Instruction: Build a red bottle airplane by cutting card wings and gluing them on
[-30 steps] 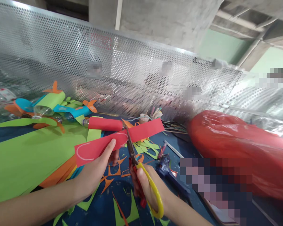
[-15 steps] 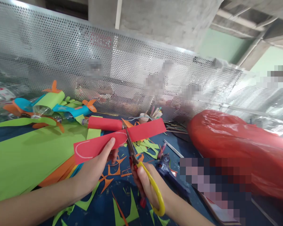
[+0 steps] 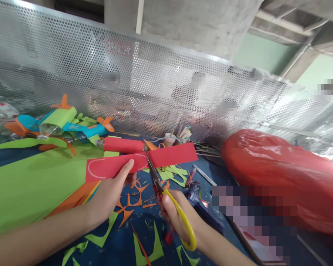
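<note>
My left hand [image 3: 115,188] pinches a long red paper strip [image 3: 173,155] from below, thumb on top. Pale curved outlines are drawn on the strip's left part. My right hand [image 3: 174,212] grips scissors [image 3: 180,214] with a yellow handle loop; a red part of the handle shows by the fingers. The blades cross the strip just right of the drawn curve, near its middle. Behind the strip lies a bottle wrapped in red paper [image 3: 123,144]. How deep the cut goes I cannot tell.
Green paper sheets [image 3: 30,188] lie at left, before bottle models with paper propellers [image 3: 58,118]. Green and orange scraps [image 3: 147,244] litter the blue table. A dark blue glue gun [image 3: 202,207], a white pen [image 3: 205,174] and a red plastic bag [image 3: 277,177] are to the right.
The red strip has turned slightly, its left end rising and its right end dipping a little. Both hands keep their hold, and the scissors have barely shifted.
</note>
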Demonstrator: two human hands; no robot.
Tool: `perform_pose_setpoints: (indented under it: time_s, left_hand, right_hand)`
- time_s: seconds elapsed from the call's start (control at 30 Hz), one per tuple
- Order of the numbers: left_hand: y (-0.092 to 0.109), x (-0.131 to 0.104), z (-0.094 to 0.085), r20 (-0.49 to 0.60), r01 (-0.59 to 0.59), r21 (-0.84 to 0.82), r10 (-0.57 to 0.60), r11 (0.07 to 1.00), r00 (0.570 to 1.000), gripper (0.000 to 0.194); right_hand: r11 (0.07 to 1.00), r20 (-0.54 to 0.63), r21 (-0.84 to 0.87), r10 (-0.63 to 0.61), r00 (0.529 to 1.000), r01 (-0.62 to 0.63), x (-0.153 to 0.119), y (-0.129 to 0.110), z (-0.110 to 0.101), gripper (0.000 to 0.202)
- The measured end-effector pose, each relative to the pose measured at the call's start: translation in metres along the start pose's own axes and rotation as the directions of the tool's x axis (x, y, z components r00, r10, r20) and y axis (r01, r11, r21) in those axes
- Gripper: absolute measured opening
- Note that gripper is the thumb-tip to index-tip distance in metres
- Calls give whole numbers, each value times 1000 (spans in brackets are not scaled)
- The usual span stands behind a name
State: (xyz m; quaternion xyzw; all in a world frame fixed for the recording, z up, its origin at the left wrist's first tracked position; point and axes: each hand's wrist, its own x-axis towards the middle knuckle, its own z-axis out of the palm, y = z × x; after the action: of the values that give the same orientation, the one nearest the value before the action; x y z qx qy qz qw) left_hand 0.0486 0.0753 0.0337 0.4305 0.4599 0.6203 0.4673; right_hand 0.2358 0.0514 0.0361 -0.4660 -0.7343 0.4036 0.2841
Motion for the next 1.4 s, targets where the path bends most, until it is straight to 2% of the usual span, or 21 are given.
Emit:
perform_pose_setpoints:
  time_s: [0.13, 0.57, 0.8, 1.03, 1.17, 1.3, 1.4]
  left_hand:
    - [1, 5, 1, 53, -3, -110, 9, 994, 999, 30]
    - [4, 16, -1, 35, -98, -115, 102, 989, 994, 25]
    - [1, 19, -4, 50, -108, -78, 112, 991, 992, 32]
    - [-2, 26, -9, 8, -85, 4, 85, 996, 996, 38]
    - [0, 27, -8, 7, -76, -40, 76, 996, 997, 36]
    - [3, 26, -7, 7, -64, -67, 65, 996, 998, 33]
    - [4, 28, -7, -2, -71, -77, 71, 995, 998, 33]
  right_hand:
    - [1000, 15, -20, -12, 1000, 13, 1, -2, -4, 57]
    - [999, 25, -33, -20, 999, 21, 1, 0, -5, 57]
    - [999, 45, -30, -27, 999, 28, 2, 3, -5, 57]
    - [998, 74, -56, -38, 997, 42, 2, 4, -7, 57]
    - [997, 61, -71, -38, 997, 42, 2, 1, -6, 58]
    - [990, 97, -114, -73, 993, 84, 4, 0, -8, 59]
    - [992, 103, -110, -57, 993, 68, 3, 0, -7, 59]
